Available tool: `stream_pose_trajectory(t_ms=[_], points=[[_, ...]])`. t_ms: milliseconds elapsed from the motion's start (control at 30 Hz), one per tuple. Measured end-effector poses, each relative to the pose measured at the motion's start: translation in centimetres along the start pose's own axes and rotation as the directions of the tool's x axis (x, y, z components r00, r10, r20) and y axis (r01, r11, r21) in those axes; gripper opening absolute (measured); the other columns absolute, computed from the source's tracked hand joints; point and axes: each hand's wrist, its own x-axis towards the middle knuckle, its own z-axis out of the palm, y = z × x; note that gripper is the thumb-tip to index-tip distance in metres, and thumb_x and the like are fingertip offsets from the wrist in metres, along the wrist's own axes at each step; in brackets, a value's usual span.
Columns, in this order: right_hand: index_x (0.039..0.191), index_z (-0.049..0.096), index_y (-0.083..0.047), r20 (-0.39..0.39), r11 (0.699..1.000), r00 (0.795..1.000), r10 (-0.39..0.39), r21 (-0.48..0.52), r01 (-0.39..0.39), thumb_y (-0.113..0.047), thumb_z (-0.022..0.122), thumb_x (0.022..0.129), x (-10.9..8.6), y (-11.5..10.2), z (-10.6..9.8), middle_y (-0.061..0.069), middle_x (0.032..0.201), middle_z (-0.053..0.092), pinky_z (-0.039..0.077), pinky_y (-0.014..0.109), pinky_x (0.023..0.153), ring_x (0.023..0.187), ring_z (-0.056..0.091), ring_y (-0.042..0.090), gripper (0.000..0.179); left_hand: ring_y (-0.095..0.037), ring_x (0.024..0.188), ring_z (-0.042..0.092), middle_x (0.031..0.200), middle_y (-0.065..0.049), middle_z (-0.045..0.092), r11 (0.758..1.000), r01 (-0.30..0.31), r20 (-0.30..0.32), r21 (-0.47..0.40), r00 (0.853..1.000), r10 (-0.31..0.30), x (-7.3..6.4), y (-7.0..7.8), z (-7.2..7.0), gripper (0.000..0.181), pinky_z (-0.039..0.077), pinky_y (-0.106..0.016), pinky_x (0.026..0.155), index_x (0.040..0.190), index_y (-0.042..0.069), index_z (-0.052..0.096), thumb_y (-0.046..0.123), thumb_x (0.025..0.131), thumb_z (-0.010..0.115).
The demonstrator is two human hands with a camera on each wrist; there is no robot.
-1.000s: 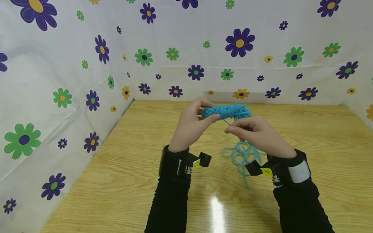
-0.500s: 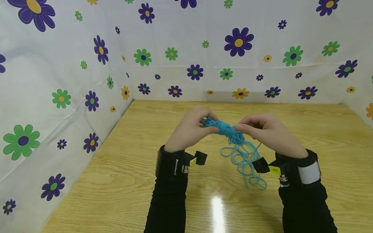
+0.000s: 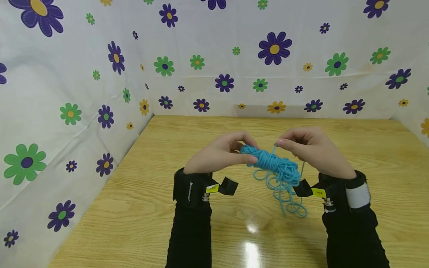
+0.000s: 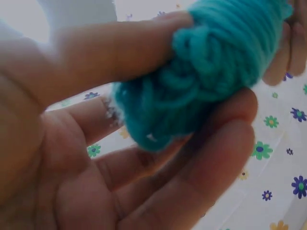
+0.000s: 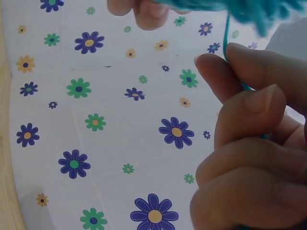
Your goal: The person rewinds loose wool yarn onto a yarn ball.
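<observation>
A blue yarn bundle (image 3: 273, 162) was held at one end by the left hand (image 3: 223, 152), with the thumb laid across one side and the fingers curled against the other. Its free end was tilted down and away to the right of that hand, under the fingertips of the right hand (image 3: 313, 150). Between the right thumb and forefinger a strand (image 3: 274, 149) was pinched; it was drawn straight from the wrapped middle of the bundle, and more of it was seen dropping below the right hand. Loose yarn (image 3: 285, 203) was spread in loops on the wooden table (image 3: 140, 208), below and between the hands. A flowered cloth (image 3: 207, 41) was hung beyond them.

The step seemed to be the winding of the strand round the bundle's middle. It would probably be done best with light, even tension from the right fingertips, each wrap being laid beside its neighbour. The left thumb was best placed clear of the wraps, so that it would not be caught. Enough slack was needed from below, since a tangle in the loops could be pulled tight.
</observation>
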Motion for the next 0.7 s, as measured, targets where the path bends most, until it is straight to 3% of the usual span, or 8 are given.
stream_pose_trajectory(t_ms=[133,200,367,433,600,700], points=[[0.092,0.067,-0.002,-0.005,1.000,1.000,0.003,0.007,-0.003,-0.013,0.055,0.093,0.1,0.2,0.2,0.005,0.059,0.041,0.030,0.029,0.039,0.045,0.035,0.015,0.016,-0.023,0.081,0.058,0.102,-0.012,0.051,0.999,-0.019,-0.022,-0.044,1.000,0.018,-0.2,0.2,-0.1,0.016,0.047,-0.029,0.073,0.104,0.000,0.054,0.001,0.089,0.058],[0.093,0.067,-0.001,-0.001,1.000,1.000,0.009,0.021,-0.009,-0.013,0.054,0.094,0.2,0.3,0.3,0.004,0.063,0.048,0.033,0.026,0.041,0.048,0.040,0.014,0.018,-0.024,0.084,0.059,0.103,-0.012,0.051,0.998,-0.022,-0.049,-0.064,0.999,0.019,-0.3,0.3,-0.1,0.016,0.048,-0.030,0.074,0.104,0.000,0.054,0.001,0.089,0.058],[0.095,0.064,0.008,0.032,0.987,0.999,-0.004,0.162,-0.002,-0.006,0.052,0.094,0.5,0.7,0.7,0.003,0.081,0.062,0.047,0.020,0.055,0.064,0.054,0.014,0.018,-0.025,0.086,0.059,0.101,-0.012,0.052,0.992,-0.037,-0.140,-0.121,0.990,0.020,-0.4,0.6,-0.1,0.015,0.050,-0.032,0.077,0.104,-0.001,0.053,0.000,0.089,0.057],[0.090,0.063,0.008,0.038,0.976,0.999,-0.022,0.216,0.014,0.000,0.051,0.093,0.5,1.0,0.8,0.001,0.075,0.058,0.044,0.020,0.050,0.057,0.050,0.013,0.014,-0.025,0.086,0.059,0.100,-0.012,0.053,0.989,-0.048,-0.183,-0.142,0.983,0.021,-0.4,0.5,-0.2,0.016,0.050,-0.032,0.077,0.105,-0.001,0.053,0.000,0.089,0.057],[0.075,0.057,0.003,0.046,0.983,0.999,-0.013,0.184,0.005,0.002,0.048,0.093,0.8,1.3,1.2,0.005,0.063,0.048,0.027,0.025,0.039,0.042,0.030,0.011,0.020,-0.023,0.088,0.058,0.102,-0.010,0.051,0.980,-0.082,-0.285,-0.179,0.958,0.029,-0.3,0.5,-0.2,0.016,0.049,-0.031,0.077,0.105,-0.002,0.051,-0.001,0.089,0.055],[0.073,0.054,0.001,0.090,0.992,0.996,0.019,0.123,-0.030,-0.004,0.046,0.095,1.0,1.3,1.4,0.012,0.069,0.052,0.029,0.025,0.040,0.045,0.037,0.011,0.023,-0.022,0.086,0.058,0.103,-0.009,0.051,0.972,-0.112,-0.338,-0.208,0.941,0.036,-0.2,0.5,-0.2,0.015,0.049,-0.031,0.077,0.104,-0.003,0.050,-0.002,0.090,0.054]])
